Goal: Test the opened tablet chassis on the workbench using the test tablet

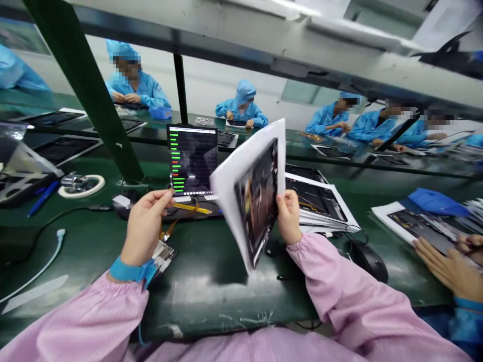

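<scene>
My right hand (289,216) grips the edge of a tablet housing (258,196), which is tilted up on its side above the bench. Its dark inside, with parts and an orange cable, faces right, and a white sheet (232,188) lies behind it. My left hand (145,223) is closed in a pinch beside an upright lit screen (193,161); an orange flex cable (193,207) appears to be between its fingertips. Below that hand lies a circuit board (164,255), partly hidden by the wrist, which wears a blue band (130,270).
More tablet housings on white sheets (320,201) are stacked behind my right hand. A black mouse (368,260) stands right of my sleeve. At far right is a co-worker's hand (445,264). A tape ring (82,186) and blue pen (43,198) lie left. A green post (86,90) rises behind.
</scene>
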`<state>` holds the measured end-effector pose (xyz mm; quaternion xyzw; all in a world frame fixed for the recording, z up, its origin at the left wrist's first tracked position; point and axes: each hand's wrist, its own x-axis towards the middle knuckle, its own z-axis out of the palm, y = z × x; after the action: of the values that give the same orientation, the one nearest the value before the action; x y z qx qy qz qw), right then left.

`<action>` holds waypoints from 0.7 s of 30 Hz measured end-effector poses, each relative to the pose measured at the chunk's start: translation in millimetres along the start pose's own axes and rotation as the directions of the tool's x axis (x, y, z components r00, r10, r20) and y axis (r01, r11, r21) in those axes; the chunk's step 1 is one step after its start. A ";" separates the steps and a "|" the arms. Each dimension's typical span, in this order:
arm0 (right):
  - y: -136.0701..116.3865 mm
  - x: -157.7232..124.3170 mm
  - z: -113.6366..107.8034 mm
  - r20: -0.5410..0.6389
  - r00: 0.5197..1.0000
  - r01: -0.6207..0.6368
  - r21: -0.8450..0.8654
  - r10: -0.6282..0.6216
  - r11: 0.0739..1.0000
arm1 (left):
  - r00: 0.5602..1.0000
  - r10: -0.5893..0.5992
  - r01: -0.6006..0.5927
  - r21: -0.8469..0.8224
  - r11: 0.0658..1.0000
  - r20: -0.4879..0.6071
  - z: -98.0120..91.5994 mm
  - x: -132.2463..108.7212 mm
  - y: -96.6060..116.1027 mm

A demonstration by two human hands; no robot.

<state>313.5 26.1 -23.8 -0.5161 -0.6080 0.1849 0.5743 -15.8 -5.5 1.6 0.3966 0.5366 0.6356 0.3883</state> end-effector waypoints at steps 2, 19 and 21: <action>1.4 39.0 -5.6 -0.105 0.994 -0.037 -0.034 0.033 0.999 | 0.999 0.019 -0.020 0.038 0.999 0.038 1.2 -2.7 -1.2; 29.2 239.7 -61.6 -0.072 0.915 -0.376 -0.503 0.396 0.778 | 0.908 0.120 -0.340 0.537 0.772 0.402 19.4 -7.0 -32.2; 34.1 246.4 -102.3 -0.117 0.919 -0.378 -0.539 0.378 0.753 | 0.859 0.188 -0.468 0.580 0.667 0.477 23.8 -7.1 -47.3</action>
<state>466.0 209.0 101.2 -0.7712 -0.5180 0.1138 0.3521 12.0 2.6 -43.3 0.7162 0.5629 0.3671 0.1882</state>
